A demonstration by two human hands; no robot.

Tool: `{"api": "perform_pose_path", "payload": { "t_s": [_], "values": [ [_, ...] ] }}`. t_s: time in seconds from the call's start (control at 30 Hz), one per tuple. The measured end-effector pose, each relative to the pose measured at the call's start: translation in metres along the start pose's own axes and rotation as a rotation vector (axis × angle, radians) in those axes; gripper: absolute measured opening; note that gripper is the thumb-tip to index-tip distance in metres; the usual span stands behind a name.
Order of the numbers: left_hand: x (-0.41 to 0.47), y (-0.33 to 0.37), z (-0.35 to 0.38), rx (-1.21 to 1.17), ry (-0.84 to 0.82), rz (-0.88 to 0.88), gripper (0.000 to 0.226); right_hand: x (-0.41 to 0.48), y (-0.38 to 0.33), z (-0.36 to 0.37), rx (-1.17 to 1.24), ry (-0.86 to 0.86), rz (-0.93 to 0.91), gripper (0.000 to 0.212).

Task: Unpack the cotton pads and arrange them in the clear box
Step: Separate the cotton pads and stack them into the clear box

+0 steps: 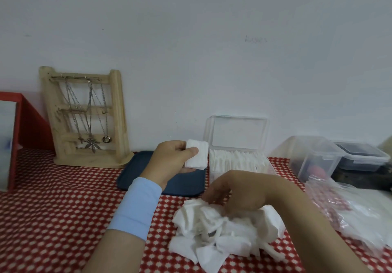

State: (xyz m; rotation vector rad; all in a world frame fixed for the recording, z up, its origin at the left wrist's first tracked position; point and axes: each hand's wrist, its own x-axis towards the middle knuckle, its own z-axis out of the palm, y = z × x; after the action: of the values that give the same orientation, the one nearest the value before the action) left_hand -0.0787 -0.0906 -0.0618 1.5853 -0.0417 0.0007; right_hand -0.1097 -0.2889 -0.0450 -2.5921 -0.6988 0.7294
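Observation:
My left hand holds a small stack of white cotton pads between thumb and fingers, raised above a dark blue tray and just left of the clear box. The box stands open with its lid upright and a row of pads standing on edge inside. A loose heap of white cotton pads lies on the red patterned cloth in front. My right hand reaches down into the top of that heap with curled fingers; whether it grips a pad is hidden.
A dark blue tray lies left of the box. A wooden necklace stand leans by the wall. Clear lidded containers and a crumpled plastic bag fill the right side. A red box stands at far left.

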Motion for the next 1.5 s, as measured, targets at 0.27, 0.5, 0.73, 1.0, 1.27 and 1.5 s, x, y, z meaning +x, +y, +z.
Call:
{"api": "perform_pose_path", "payload": {
  "t_s": [0.27, 0.5, 0.73, 1.0, 1.27, 1.5],
  "values": [
    [0.002, -0.002, 0.003, 0.016, -0.011, 0.002, 0.009, -0.002, -0.001, -0.003, -0.015, -0.044, -0.01, 0.058],
    [0.003, -0.003, 0.004, 0.023, -0.008, 0.002, 0.009, -0.001, 0.006, -0.004, 0.034, 0.132, 0.009, 0.025],
    [0.003, -0.006, 0.004, -0.049, 0.002, -0.056, 0.009, -0.016, 0.009, -0.017, 0.334, 0.335, -0.109, 0.023],
    [-0.002, -0.005, 0.018, -0.277, -0.069, -0.163, 0.019, -0.011, 0.009, -0.018, 0.758, 0.617, -0.058, 0.029],
    [-0.005, -0.004, 0.027, -0.285, -0.072, -0.154, 0.021, -0.012, 0.003, -0.02, 0.762, 0.675, 0.001, 0.037],
    [-0.009, -0.001, 0.031, -0.284, -0.128, -0.135, 0.024, -0.006, 0.003, -0.018, 0.616, 0.721, 0.1, 0.02]
  ]
}}
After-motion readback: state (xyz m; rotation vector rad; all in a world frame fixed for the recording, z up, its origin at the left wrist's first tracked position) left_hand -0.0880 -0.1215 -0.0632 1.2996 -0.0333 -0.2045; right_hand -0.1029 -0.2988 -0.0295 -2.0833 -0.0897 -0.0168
